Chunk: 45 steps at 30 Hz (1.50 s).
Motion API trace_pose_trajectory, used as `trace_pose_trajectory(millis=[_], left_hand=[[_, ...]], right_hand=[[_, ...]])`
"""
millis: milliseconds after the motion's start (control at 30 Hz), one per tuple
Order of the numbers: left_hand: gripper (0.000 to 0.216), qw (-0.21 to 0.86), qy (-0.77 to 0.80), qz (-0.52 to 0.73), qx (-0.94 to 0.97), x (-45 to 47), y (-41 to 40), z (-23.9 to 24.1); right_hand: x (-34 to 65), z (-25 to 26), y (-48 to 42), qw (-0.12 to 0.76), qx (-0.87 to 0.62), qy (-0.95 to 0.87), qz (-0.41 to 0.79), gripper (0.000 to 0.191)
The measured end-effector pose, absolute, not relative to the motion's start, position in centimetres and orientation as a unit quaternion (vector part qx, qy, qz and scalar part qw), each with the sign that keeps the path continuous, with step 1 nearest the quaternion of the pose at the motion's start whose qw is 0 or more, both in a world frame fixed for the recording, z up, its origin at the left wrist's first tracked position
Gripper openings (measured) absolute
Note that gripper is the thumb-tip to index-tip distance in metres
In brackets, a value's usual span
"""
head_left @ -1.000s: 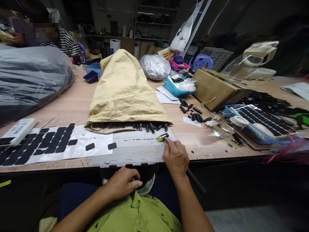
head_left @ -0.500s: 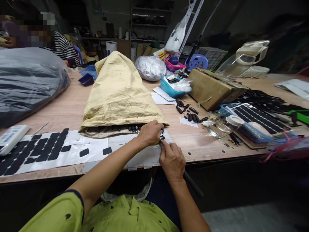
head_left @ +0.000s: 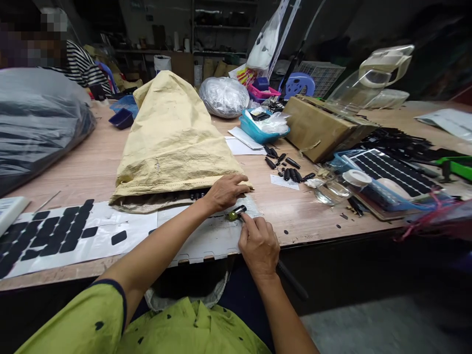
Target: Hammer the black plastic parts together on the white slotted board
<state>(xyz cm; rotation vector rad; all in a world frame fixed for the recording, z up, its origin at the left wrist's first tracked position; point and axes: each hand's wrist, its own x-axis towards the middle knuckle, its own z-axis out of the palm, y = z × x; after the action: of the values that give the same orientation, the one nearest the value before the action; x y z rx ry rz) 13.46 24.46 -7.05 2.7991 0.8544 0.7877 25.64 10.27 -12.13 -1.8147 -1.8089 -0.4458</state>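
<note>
One hammer (head_left: 240,210), dark-handled, with yellow-green tip (head_left: 232,215).

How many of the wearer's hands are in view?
2: the left hand by the open edge of the yellow sack, and the right hand gripping the hammer by its dark handle.

the right hand (head_left: 260,243) grips a hammer (head_left: 236,213), its head over a grey board (head_left: 217,241); the left hand (head_left: 225,192) is at the mouth of a sack (head_left: 173,137). to the left, black pads (head_left: 75,228) on a white sheet (head_left: 101,244); to the right, black pieces (head_left: 292,174) near a box (head_left: 313,130).
</note>
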Motion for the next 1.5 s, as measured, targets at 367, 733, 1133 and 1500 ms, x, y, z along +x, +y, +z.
trace_pose_trajectory(millis=[367, 733, 1133, 1500], left_hand=[[0.025, 0.420, 0.503, 0.417, 0.630, 4.0, 14.5, -9.0], [0.029, 0.251, 0.563, 0.300, 0.728, 2.8, 13.6, -9.8], [0.016, 0.225, 0.546, 0.274, 0.759, 2.9, 13.6, -10.3], [0.018, 0.218, 0.522, 0.266, 0.780, 2.8, 13.6, -10.7]], right_hand=[[25.7, -12.4, 10.4, 0.272, -0.666, -0.671, -0.179, 0.029], [26.6, -12.2, 10.2, 0.284, -0.676, -0.675, -0.085, 0.030], [25.1, -10.1, 8.6, 0.411, -0.598, -0.677, 0.124, 0.030], [22.3, -9.8, 8.1, 0.438, -0.531, -0.714, 0.131, 0.031]])
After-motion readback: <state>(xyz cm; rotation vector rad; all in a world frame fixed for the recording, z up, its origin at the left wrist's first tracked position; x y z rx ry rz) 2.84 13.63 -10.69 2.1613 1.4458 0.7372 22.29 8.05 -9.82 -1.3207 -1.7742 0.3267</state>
